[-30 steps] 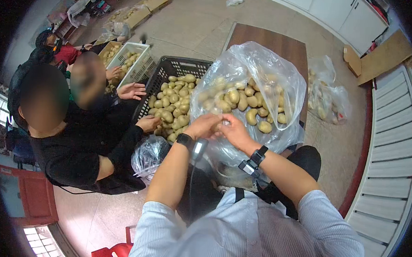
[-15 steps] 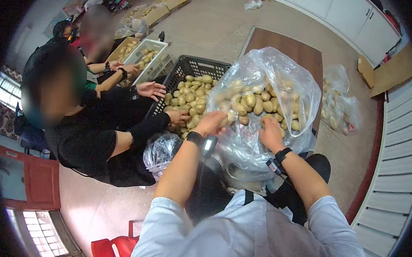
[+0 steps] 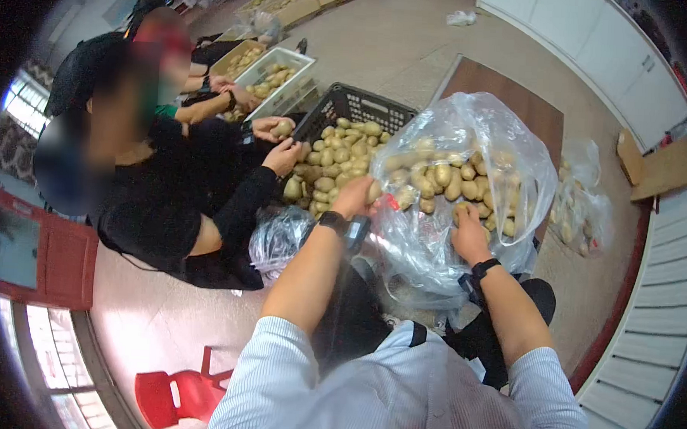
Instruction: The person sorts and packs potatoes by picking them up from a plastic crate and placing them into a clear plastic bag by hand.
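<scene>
My left hand [image 3: 352, 199] is closed around a potato [image 3: 374, 191] between the black crate [image 3: 336, 97] and the bag. My right hand [image 3: 470, 235] reaches into the mouth of a large clear plastic bag [image 3: 415, 253], its fingers closed on another potato [image 3: 462, 212]. Many loose potatoes [image 3: 443, 175] lie in the bag, and a small red spot shows near my left fingertips. More potatoes [image 3: 343, 148] fill the crate just left of the bag.
A co-worker's hands [image 3: 283, 158] hold a potato over the crate's left side. Beyond stand a white crate [image 3: 309, 61] and cardboard boxes of potatoes. A brown board [image 3: 513, 91] lies under the bag. Other bags [image 3: 585, 200] sit at right, a red chair [image 3: 186, 396] lower left.
The whole view has shifted, so the scene appears further right and lower. The co-worker's hands have come together with a potato. Both my hands stay near the bag.
</scene>
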A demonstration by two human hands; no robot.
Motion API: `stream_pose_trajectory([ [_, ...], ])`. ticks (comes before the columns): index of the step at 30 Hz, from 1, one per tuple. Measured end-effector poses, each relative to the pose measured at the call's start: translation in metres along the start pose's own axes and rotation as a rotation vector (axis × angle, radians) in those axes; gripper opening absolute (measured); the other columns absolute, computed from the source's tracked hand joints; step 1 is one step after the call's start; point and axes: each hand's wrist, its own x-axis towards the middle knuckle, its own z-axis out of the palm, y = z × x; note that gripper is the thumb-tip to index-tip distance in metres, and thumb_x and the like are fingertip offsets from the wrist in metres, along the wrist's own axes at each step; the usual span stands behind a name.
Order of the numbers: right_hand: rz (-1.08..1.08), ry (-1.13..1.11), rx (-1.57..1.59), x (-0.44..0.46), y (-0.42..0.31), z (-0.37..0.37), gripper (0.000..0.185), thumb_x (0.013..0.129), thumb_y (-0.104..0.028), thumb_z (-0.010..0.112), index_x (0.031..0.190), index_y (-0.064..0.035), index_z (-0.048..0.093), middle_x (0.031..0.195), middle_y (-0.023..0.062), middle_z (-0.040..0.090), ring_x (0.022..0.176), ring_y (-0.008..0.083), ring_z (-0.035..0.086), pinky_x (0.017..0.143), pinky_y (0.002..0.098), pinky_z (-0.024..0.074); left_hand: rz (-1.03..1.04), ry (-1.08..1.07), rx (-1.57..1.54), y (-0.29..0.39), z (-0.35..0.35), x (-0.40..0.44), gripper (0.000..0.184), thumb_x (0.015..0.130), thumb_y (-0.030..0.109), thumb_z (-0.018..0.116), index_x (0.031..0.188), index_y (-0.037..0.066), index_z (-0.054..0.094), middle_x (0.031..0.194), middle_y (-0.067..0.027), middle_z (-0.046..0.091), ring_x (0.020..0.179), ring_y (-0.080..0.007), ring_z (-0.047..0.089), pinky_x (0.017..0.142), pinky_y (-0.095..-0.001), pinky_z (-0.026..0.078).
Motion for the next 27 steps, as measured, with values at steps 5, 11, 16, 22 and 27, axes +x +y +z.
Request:
stream_pose_trajectory([
  [5, -0.024, -0.079, -0.094, -0.004, -0.003, 0.001, 0.035, 0.072, -0.011, 0.061, 0.106, -0.0056, 0.051, 0.124, 0.0177, 0.046, 0.092, 0.0386, 0.058, 0.077, 0.0466, 0.0486, -0.643, 0.299, -0.874, 0.008, -0.011, -0.001, 0.029, 0.094, 0.033, 0.041, 0.105, 0.007, 0.047, 0.087, -0.0109, 0.055, 0.063, -0.0212, 0.057, 0.050, -0.0377, 0.052],
  [11, -0.141, -0.030, -0.107, -0.015, -0.007, 0.006, 0.036, 0.071, -0.005, 0.062, 0.106, -0.0051, 0.050, 0.113, 0.0167, 0.047, 0.089, 0.0388, 0.057, 0.074, 0.0453, 0.0486, -0.643, 0.462, -1.138, 0.009, -0.022, -0.007, 0.034, 0.094, 0.033, 0.042, 0.112, 0.004, 0.045, 0.089, -0.0146, 0.057, 0.067, -0.0282, 0.061, 0.054, -0.0409, 0.056],
  [16, -0.085, -0.043, -0.139, -0.022, -0.015, 0.001, 0.027, 0.072, -0.003, 0.058, 0.098, -0.0061, 0.055, 0.110, 0.0169, 0.049, 0.089, 0.0372, 0.057, 0.076, 0.0462, 0.0474, -0.697, 0.514, -1.142, -0.006, -0.031, -0.005, 0.040, 0.093, 0.033, 0.044, 0.115, -0.001, 0.043, 0.096, -0.0190, 0.056, 0.071, -0.0316, 0.062, 0.054, -0.0421, 0.056],
  [22, -0.173, -0.054, -0.178, -0.023, -0.004, 0.007, 0.029, 0.076, -0.004, 0.057, 0.104, -0.0056, 0.050, 0.106, 0.0184, 0.047, 0.084, 0.0390, 0.057, 0.071, 0.0466, 0.0486, -0.659, 0.690, -1.159, -0.030, -0.025, -0.004, 0.049, 0.093, 0.033, 0.045, 0.126, 0.000, 0.032, 0.104, -0.0309, 0.053, 0.086, -0.0448, 0.060, 0.067, -0.0523, 0.054],
  [27, -0.141, -0.084, -0.166, -0.025, -0.004, 0.009, 0.029, 0.074, -0.001, 0.055, 0.102, -0.0033, 0.051, 0.105, 0.0189, 0.047, 0.087, 0.0390, 0.056, 0.075, 0.0462, 0.0476, -0.652, 0.725, -1.239, -0.027, -0.032, -0.005, 0.046, 0.092, 0.026, 0.047, 0.126, 0.001, 0.030, 0.112, -0.0268, 0.047, 0.095, -0.0432, 0.057, 0.070, -0.0516, 0.055],
])
